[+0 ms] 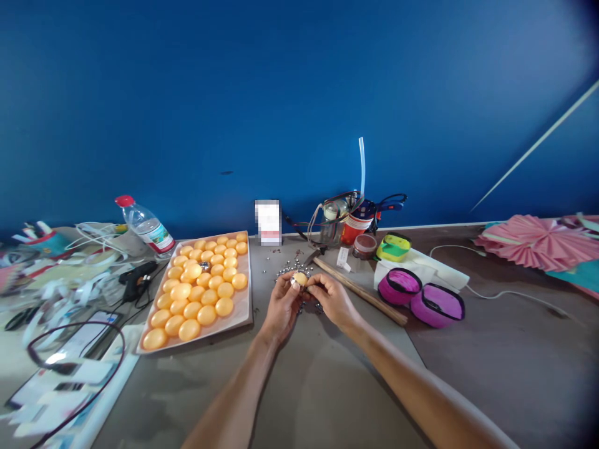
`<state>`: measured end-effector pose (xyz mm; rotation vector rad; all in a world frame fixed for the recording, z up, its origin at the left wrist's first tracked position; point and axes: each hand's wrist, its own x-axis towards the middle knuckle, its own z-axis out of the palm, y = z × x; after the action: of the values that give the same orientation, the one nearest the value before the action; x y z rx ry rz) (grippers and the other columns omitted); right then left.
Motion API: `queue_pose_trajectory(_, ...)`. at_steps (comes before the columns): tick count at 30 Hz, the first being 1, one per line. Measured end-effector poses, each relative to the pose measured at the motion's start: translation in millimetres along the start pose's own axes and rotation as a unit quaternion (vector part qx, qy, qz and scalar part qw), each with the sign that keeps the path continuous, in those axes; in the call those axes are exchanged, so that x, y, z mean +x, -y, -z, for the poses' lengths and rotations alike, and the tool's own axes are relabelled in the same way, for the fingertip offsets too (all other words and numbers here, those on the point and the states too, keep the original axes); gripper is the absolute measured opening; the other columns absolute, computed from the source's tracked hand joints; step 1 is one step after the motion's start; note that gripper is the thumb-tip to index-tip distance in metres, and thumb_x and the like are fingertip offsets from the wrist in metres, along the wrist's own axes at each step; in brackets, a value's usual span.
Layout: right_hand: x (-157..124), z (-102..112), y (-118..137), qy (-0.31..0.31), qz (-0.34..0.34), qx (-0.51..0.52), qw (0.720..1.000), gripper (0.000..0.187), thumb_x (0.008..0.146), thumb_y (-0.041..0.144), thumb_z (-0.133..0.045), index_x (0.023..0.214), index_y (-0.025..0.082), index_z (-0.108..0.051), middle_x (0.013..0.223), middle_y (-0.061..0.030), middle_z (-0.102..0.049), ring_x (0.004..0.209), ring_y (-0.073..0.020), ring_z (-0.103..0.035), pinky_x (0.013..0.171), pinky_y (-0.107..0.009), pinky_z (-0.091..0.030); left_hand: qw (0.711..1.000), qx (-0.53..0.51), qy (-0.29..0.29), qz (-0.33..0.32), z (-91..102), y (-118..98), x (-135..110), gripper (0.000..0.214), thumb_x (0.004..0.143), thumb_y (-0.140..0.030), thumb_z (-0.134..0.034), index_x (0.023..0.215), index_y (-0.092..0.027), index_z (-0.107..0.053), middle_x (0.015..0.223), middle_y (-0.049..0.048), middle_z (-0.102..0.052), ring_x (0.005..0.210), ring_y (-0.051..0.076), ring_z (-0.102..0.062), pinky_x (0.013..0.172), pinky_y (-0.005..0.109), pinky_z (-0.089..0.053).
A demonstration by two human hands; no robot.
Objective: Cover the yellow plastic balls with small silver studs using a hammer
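Here, ball [300,278], pinched between left hand [282,304], right hand [333,299]

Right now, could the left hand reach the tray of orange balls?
Probably yes. The left hand sits just beside the tray with bare table between, though it is pinching a small ball with the right hand.

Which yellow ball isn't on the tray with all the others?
The ball pinched between the left hand and right hand; the other balls all lie on the tray.
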<state>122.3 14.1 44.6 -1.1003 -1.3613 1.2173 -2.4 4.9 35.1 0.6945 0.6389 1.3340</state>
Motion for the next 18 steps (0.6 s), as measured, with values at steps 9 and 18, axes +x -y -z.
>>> queue_pose_trajectory(9, 0, -1, -1, -0.002, 0.0, 0.005, 1.0, 0.008, 0.073, 0.028, -0.053, 0.071, 0.02, -0.049, 0.062, 0.0032, -0.051, 0.056, -0.0118, -0.047, 0.055, -0.025, -0.041, 0.999, 0.037, 0.006, -0.026, 3.8, 6, 0, 0.027, 0.077, -0.028, -0.064, 0.101, -0.021, -0.053, 0.089, 0.0006, -0.06, 0.071, 0.011, -0.057, 0.069, 0.027, -0.046)
queue_pose_trajectory(18, 1, 0, -11, -0.011, -0.005, -0.013, 1.0, 0.009, 0.073, 0.027, -0.052, 0.069, 0.02, -0.05, 0.06, 0.0032, -0.051, 0.055, -0.0117, -0.046, 0.053, -0.024, -0.039, 0.995, 0.091, -0.026, -0.036, 9.6, 11, 0, 0.036, 0.074, -0.031, -0.067, 0.106, -0.022, -0.052, 0.088, 0.001, -0.061, 0.069, 0.012, -0.058, 0.067, 0.025, -0.046)
